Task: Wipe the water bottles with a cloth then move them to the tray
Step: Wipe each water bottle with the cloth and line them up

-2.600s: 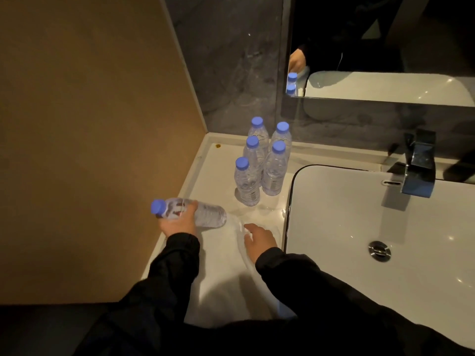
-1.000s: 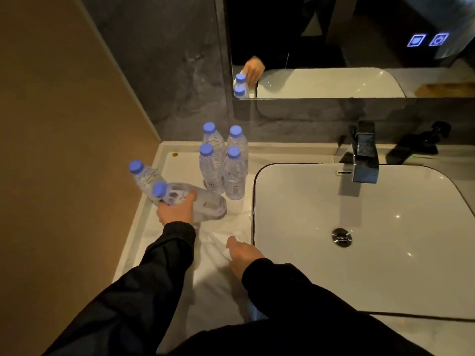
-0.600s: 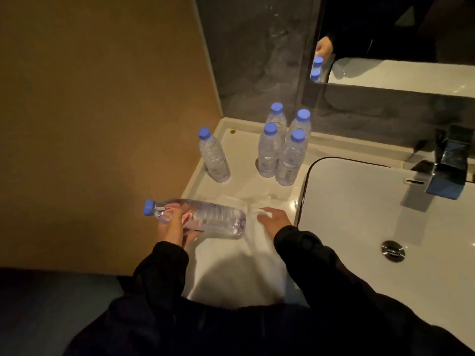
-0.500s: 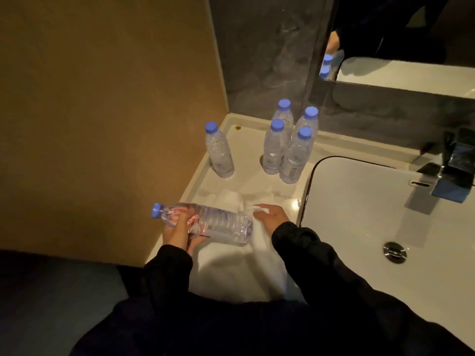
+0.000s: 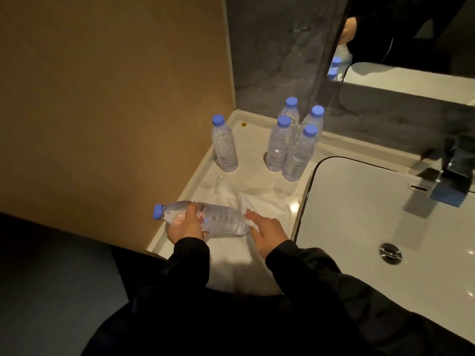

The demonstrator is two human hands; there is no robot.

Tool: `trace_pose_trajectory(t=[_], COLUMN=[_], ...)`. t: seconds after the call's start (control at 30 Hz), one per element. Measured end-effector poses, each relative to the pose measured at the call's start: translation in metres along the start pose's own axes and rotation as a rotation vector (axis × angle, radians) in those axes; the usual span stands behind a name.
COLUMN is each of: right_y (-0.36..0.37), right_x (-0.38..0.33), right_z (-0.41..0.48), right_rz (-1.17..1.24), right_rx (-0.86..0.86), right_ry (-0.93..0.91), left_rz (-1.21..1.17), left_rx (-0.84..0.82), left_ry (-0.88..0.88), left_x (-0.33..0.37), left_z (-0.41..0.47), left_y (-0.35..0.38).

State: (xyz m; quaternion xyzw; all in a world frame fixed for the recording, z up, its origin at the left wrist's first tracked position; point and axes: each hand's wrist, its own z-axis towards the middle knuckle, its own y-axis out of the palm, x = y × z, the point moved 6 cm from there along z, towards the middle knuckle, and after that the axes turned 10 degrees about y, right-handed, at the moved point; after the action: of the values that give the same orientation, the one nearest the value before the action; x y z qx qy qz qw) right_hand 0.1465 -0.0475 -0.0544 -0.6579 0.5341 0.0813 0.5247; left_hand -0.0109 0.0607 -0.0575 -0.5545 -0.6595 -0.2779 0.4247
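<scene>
My left hand grips a clear water bottle with a blue cap. The bottle lies level above the counter's front left corner, cap pointing left. My right hand is at the bottle's base and pinches a raised fold of the white cloth. The remainder of the cloth is spread on the white rimmed tray under both hands. One bottle stands alone near the left wall. Several more bottles stand in a tight group at the back.
A white sink basin with a drain fills the right side, with a dark tap behind it. A tan wall borders the left. Above the back ledge a mirror reflects my hand and the bottles.
My left hand has drawn the held bottle nearer to me. My right hand has come off the flat cloth and lifted a fold of it to the bottle's base. The view has swung left.
</scene>
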Motion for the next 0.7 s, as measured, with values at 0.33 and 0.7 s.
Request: trace_pose_trajectory(t=[0.33, 0.7], right_y=[0.005, -0.023], right_x=[0.017, 0.013], right_z=[0.002, 0.004], right_rz=[0.221, 0.5], right_rx=[0.075, 0.095], right_ry=[0.178, 0.084], left_rz=[-0.352, -0.225], left_rx=[-0.108, -0.057], left_ry=[-0.362, -0.255], left_x=[-0.026, -0.021], left_z=[-0.019, -0.011], left_y=[0.008, 0.004])
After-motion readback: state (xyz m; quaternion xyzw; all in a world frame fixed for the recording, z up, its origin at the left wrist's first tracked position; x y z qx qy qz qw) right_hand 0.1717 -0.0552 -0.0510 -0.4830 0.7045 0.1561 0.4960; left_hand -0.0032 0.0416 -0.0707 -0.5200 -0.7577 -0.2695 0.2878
